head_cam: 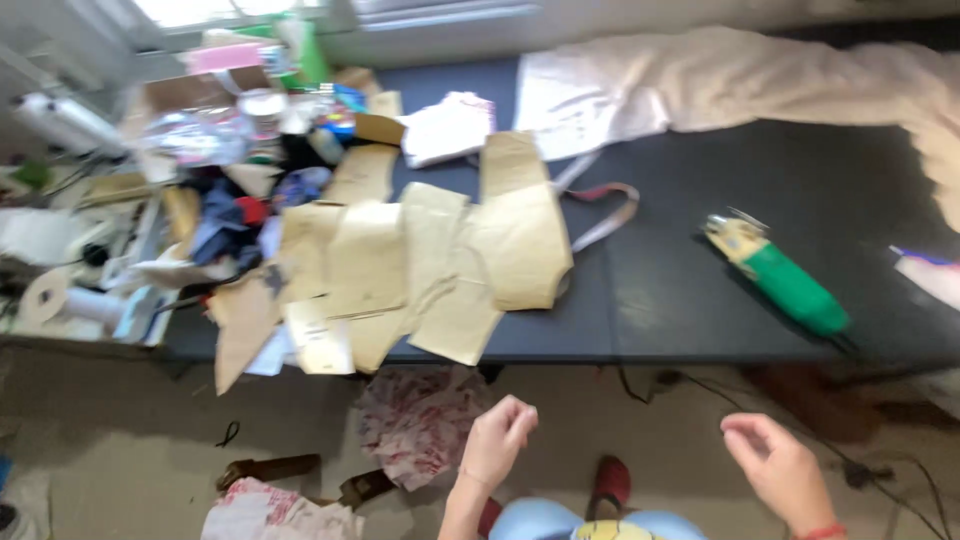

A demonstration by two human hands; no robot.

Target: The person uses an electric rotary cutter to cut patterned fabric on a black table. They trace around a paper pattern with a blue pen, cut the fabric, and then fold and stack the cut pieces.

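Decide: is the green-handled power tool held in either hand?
No: the green-handled power tool lies on the dark table, apart from both hands.

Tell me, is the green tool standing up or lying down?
Lying down: the green tool rests on its side on the black table.

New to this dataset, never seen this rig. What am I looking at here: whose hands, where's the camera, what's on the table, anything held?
There is no machine: one camera sits on a person's head and looks down, so the two hands at the bottom are that person's own. The left hand and right hand hang over the floor with fingers loosely curled; the picture is blurred, but neither seems to hold anything. Ahead is a dark table. On it lie overlapping tan paper pattern pieces, a green handheld power tool, pale cloth at the back, and a cluttered pile of boxes and scraps at far left. Printed fabric lies on the floor.
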